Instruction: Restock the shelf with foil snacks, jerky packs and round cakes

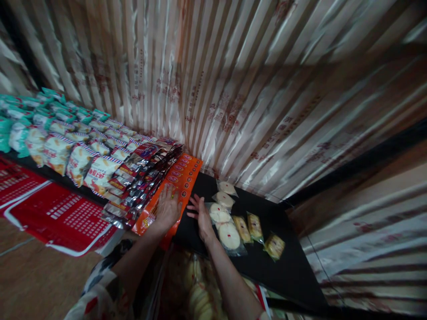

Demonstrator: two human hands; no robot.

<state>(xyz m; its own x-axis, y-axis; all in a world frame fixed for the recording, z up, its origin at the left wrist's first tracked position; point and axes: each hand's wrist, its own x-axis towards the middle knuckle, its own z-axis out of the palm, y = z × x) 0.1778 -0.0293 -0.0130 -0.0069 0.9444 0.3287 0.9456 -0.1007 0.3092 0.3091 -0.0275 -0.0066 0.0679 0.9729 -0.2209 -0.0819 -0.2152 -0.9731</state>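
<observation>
My left hand (167, 208) lies flat, fingers spread, on an orange snack packet (178, 180) at the end of a row on a black shelf (290, 271). My right hand (200, 214) rests open on the bare shelf beside it, its fingers pointing left toward the orange packet. Just right of that hand lie clear bags of round pale biscuits (224, 222). Three small bags of yellow-brown snacks (255, 226) lie further right.
Rows of silver-red packets (140, 178), white-and-yellow bags (80, 162) and teal bags (20, 115) fill the shelf to the left. A striped glossy curtain (233, 80) backs the shelf. Red printed sheets (60, 213) hang below at left. More biscuit bags (200, 293) sit below my arms.
</observation>
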